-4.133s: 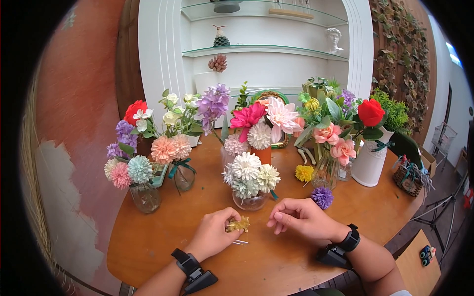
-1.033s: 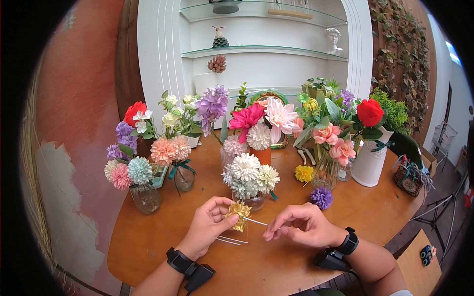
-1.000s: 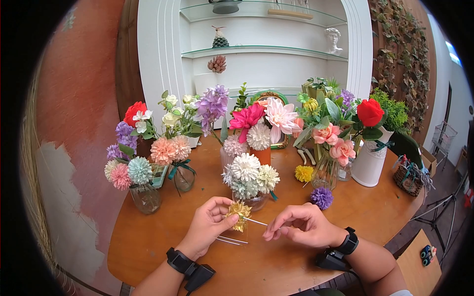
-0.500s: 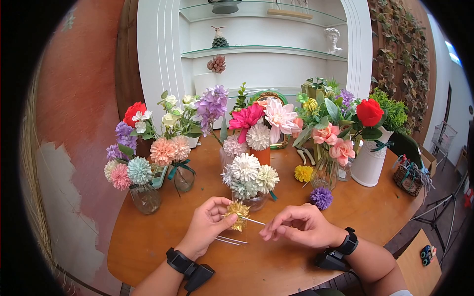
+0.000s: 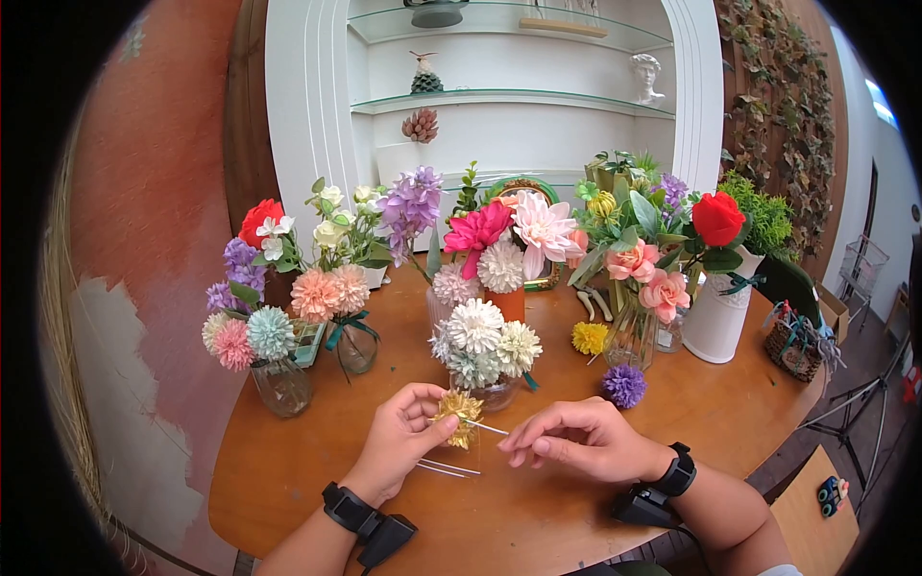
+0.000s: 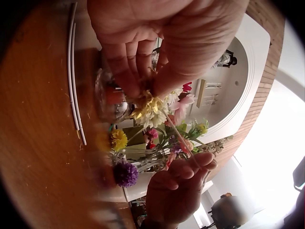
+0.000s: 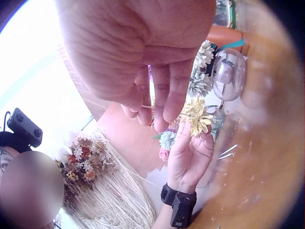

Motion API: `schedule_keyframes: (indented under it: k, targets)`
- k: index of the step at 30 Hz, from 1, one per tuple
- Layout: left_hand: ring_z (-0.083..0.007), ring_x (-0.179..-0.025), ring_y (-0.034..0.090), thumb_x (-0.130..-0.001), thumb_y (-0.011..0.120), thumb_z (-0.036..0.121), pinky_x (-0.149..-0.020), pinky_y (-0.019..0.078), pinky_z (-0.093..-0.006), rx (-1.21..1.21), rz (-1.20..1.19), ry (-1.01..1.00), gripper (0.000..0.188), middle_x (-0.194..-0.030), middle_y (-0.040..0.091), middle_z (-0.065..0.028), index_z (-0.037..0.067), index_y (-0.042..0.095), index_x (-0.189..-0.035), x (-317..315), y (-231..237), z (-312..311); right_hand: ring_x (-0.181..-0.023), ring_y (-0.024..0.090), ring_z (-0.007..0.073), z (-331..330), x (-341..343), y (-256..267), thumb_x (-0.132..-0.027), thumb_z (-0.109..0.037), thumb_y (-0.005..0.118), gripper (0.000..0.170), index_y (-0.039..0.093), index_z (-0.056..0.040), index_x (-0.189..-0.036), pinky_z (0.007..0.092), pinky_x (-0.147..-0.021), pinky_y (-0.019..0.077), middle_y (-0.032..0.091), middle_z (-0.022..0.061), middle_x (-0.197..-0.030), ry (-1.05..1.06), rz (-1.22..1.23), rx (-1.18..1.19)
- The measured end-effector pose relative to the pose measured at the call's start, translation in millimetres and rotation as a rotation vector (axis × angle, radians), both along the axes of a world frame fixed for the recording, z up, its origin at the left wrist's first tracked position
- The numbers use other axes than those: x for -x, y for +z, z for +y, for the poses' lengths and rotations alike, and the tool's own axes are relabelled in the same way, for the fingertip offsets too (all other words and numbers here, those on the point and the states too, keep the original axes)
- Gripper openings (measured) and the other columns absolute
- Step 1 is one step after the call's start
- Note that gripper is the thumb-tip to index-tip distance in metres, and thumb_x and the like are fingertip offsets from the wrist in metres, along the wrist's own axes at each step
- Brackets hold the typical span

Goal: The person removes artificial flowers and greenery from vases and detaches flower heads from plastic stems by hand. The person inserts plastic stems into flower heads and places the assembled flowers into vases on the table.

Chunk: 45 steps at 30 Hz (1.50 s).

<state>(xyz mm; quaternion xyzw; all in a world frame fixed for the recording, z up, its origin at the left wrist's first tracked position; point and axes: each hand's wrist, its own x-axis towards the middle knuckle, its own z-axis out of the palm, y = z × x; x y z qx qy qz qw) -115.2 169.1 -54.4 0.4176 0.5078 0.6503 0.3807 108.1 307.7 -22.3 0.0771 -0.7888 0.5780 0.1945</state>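
Observation:
My left hand pinches a gold artificial flower head between thumb and fingers, low over the table. A thin white stem runs out of the flower toward my right hand. The fingers of that hand bend loosely about the stem's far end, and in the left wrist view the stem runs between thumb and fingertips. Two spare white stems lie on the table beneath the left hand. The flower's base is hidden by the left fingers.
Ahead stands a round glass vase of white pompom flowers. A purple pompom flower and a yellow one lie to the right. Glass jars with flowers stand left, and a tall white vase stands right.
Earlier the left hand held a crumpled gold piece and the right hand held no visible stem. Now the flower is spread with a stem in it, and the right hand has edged left.

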Motion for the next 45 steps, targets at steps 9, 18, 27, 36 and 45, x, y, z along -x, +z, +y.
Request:
schedule_keyframes:
  k: [9,18,27,36,45]
  targets:
    - [-0.0086,-0.086,0.063,-0.09,0.068,0.004,-0.073,0.0526,-0.0235,-0.006,-0.001,0.005,0.031,-0.1,0.065,-0.0049,0.003,0.052,-0.117,-0.6,1.2,-0.4,-0.092,0.066,0.014,-0.9,3.1,-0.5,-0.098,-0.008,0.057,0.015,0.066,0.0018,-0.105,0.0278,-0.081,0.0546,0.066,0.0091,-0.113,-0.069,0.093,-0.071]
    - [-0.0076,-0.086,0.061,-0.089,0.069,0.002,-0.069,0.0512,-0.0224,-0.063,-0.021,0.092,0.026,-0.101,0.064,-0.0039,0.004,0.055,-0.11,-0.6,2.0,-0.1,-0.079,0.066,0.0096,2.7,8.2,-7.4,-0.097,-0.009,0.06,0.014,0.066,0.0025,-0.103,0.0234,-0.067,0.056,0.066,0.0066,-0.092,-0.432,0.043,0.023]
    - [-0.0072,-0.085,0.061,-0.086,0.071,-0.001,-0.068,0.0512,-0.0221,-0.106,-0.011,0.131,0.028,-0.099,0.063,-0.0036,0.004,0.055,-0.108,-2.6,5.4,-0.7,-0.072,0.065,0.007,10.1,10.9,-14.2,-0.09,-0.008,0.068,0.01,0.068,0.0012,-0.094,0.0241,-0.063,0.053,0.07,0.005,-0.079,-0.623,-0.016,-0.113]
    - [-0.0077,-0.084,0.062,-0.084,0.073,0.0,-0.068,0.0513,-0.022,-0.113,-0.011,0.157,0.027,-0.099,0.066,-0.0052,0.002,0.058,-0.106,-0.4,3.5,-1.2,-0.067,0.07,0.015,4.9,8.4,-8.6,-0.088,-0.006,0.064,0.011,0.068,0.0027,-0.092,0.0283,-0.066,0.0554,0.071,0.0097,-0.074,-0.39,-0.303,-0.28]
    - [-0.0084,-0.079,0.064,-0.085,0.074,0.002,-0.067,0.0521,-0.022,-0.099,-0.018,0.156,0.026,-0.097,0.07,-0.0072,-0.003,0.064,-0.109,2.9,-1.7,0.0,-0.067,0.07,0.0166,7.8,9.2,-14.4,-0.089,-0.005,0.062,0.009,0.066,0.0028,-0.092,0.0298,-0.065,0.0548,0.071,0.0109,-0.074,-0.385,-0.216,-0.273]
